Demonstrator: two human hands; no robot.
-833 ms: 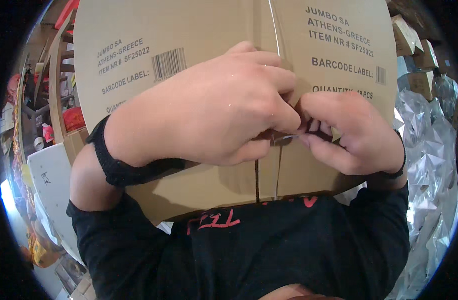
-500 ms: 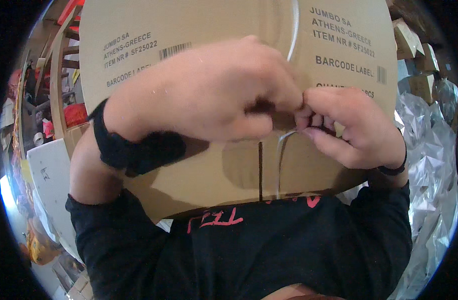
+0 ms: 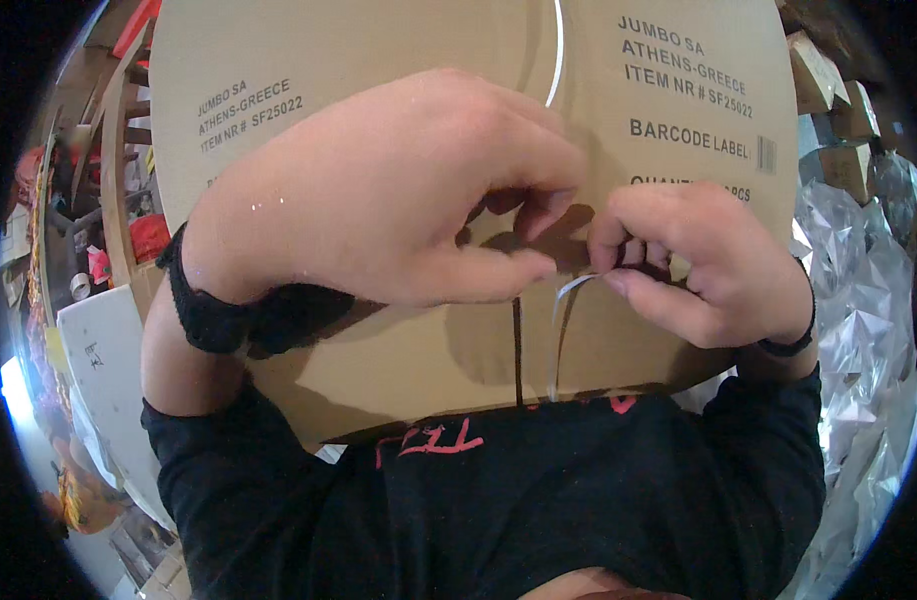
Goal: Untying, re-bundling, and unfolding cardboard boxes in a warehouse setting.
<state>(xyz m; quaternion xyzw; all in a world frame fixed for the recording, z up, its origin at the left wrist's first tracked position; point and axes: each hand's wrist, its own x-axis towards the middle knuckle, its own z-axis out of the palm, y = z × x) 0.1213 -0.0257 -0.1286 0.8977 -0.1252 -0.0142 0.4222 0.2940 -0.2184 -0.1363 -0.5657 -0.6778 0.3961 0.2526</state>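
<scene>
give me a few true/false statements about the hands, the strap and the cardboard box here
1. Both hands work over a brown cardboard box. True.
2. The right hand pinches a thin white strap between its fingers. True.
3. The left hand wears a thick blue glove. False: it is bare, with only a black band at the wrist.
4. The strap is bright red and lies beside the box on the floor. False: it is white and runs over the box's top, near the centre seam.
5. Crinkled silvery wrapping shows at the right of the box. True.
</scene>
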